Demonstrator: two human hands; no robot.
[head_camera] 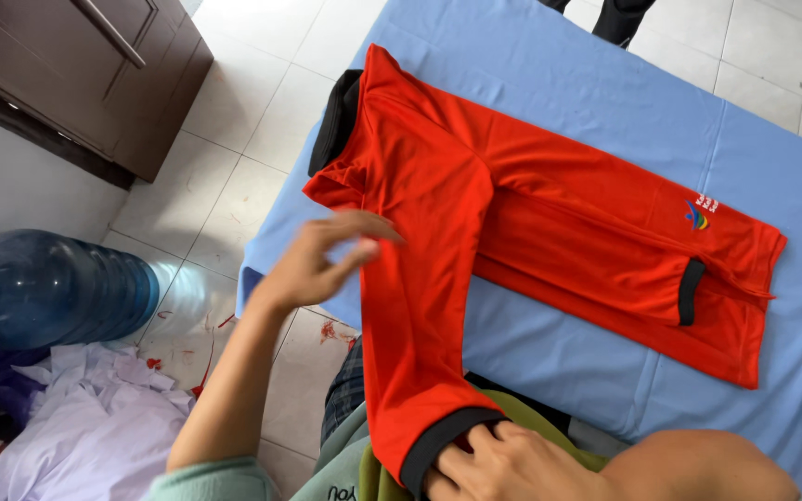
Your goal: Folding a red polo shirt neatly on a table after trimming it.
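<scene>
Two hands: right hand (494,459) fingers pinch red long-sleeved shirt's (531,213) near black cuff (443,441); left hand (322,260) fingers spread, hovering left of the sleeve, which runs near-to-far.

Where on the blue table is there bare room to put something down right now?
The widest bare stretch of the blue table lies beyond the red shirt, toward the far edge. A smaller patch sits between the shirt's hem and the near right edge. The near left corner is crowded: the left hand hovers there, and the right hand pinches the black cuff.
</scene>
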